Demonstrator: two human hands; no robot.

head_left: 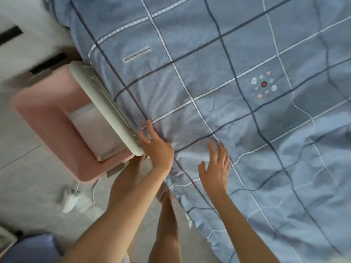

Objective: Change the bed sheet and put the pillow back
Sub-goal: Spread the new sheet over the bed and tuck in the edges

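We flatten the bed sheet (pixel 228 76) at the bed's edge.
Our left hand (pixel 156 147) presses flat, fingers straight, at lower centre beside a white lid (pixel 106 107); our right hand (pixel 215 168) spreads open just right of it. The sheet fills the frame's right: soft, light, probably best pinched along its hanging edge.

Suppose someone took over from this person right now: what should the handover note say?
Left hand: open, flat on the blue checked sheet at its edge, beside the white lid of a pink box.
Right hand: open, fingers spread, on or just above the sheet.
Done: sheet spread out, wrinkled.
Left: smooth it; pillow not in view, not yet back.
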